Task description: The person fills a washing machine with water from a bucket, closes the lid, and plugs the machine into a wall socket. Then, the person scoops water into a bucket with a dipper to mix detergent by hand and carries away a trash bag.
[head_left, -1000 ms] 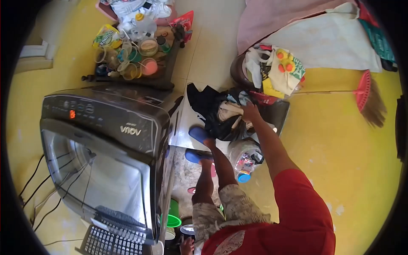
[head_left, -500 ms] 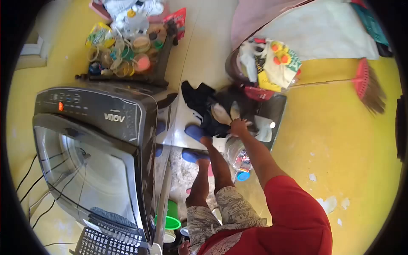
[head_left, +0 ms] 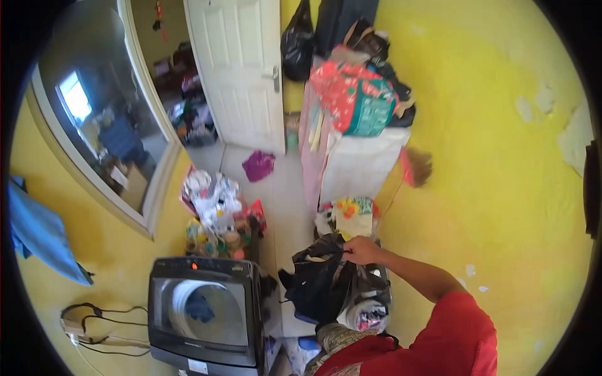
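My right hand (head_left: 360, 250) is closed around the upper edge of a black bag (head_left: 320, 288), which sags beneath it in loose folds. Its opening faces up toward me, and what lies inside is too dark to make out. My left hand is out of view. To the left of the bag stands a top-load washing machine (head_left: 204, 313) with a see-through lid. Through that lid a dark blue cloth (head_left: 199, 308) shows in the drum. Close by my legs is a clear plastic container (head_left: 368, 315) with small colourful items in it.
Jars and packets (head_left: 229, 241) crowd a low stand behind the washer, near a heap of white clothes (head_left: 213, 197). A purple cloth (head_left: 259, 166) lies on the floor before a white door (head_left: 238, 75). A broom (head_left: 415, 168) leans by the yellow wall. Cables (head_left: 103, 326) hang at left.
My view has tilted up, bringing the door and window into sight. My right hand has lifted the black bag from the floor. My left hand, partly seen at the bottom earlier, has left the view.
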The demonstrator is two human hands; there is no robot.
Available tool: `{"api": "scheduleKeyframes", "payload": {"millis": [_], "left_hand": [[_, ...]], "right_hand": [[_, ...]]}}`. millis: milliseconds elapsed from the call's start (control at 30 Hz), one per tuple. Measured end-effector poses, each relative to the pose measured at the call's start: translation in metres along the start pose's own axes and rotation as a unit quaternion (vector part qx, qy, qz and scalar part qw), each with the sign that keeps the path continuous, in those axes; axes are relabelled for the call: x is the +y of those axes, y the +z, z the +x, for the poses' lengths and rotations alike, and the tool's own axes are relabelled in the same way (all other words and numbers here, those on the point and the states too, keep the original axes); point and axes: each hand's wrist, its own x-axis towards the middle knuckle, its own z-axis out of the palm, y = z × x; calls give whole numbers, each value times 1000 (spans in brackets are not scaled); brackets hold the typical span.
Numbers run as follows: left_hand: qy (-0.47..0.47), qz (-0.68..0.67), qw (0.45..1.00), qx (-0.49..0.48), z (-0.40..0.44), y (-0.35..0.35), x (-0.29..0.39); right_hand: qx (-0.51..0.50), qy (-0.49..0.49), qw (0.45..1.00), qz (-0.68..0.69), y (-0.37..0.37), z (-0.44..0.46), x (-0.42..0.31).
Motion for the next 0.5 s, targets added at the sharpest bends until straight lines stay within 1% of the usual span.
{"api": "scheduleKeyframes", "payload": {"millis": [67, 133, 167, 200, 233, 267, 300, 333, 367, 400, 433, 467, 500], "left_hand": [[71, 15, 997, -18, -2, 4, 50], [155, 21, 987, -34, -5, 11, 98], [202, 18, 978, -41, -8, 16, 127], [246, 15, 968, -45, -12, 22, 157], [292, -8, 955, -47, -19, 29, 194], [336, -37, 940, -48, -25, 38, 241], [375, -65, 923, -49, -34, 47, 284], [396, -60, 916, -23, -42, 51, 329], [418, -57, 907, 1, -43, 51, 375], [489, -25, 871, 40, -30, 50, 418], [553, 7, 828, 86, -16, 48, 461], [527, -21, 845, 93, -28, 55, 519], [589, -7, 798, 130, -16, 59, 575]], "right_hand": [[82, -31, 995, 49, -82, 16, -40], [131, 6, 971, 197, -169, 32, -87], [194, -32, 956, 218, -210, 40, -104], [184, -23, 950, 252, -245, 58, -98], [225, -32, 930, 289, -284, 72, -100], [301, -118, 909, 263, -326, 85, -104], [358, -197, 890, 202, -370, 95, -104], [370, -172, 880, 244, -416, 88, -127], [390, -151, 851, 318, -454, 102, -117], [416, -124, 834, 339, -493, 100, -131], [460, -141, 789, 382, -528, 97, -145], [442, -166, 749, 464, -570, 119, -130], [486, -217, 740, 411, -626, 134, -113]]}}
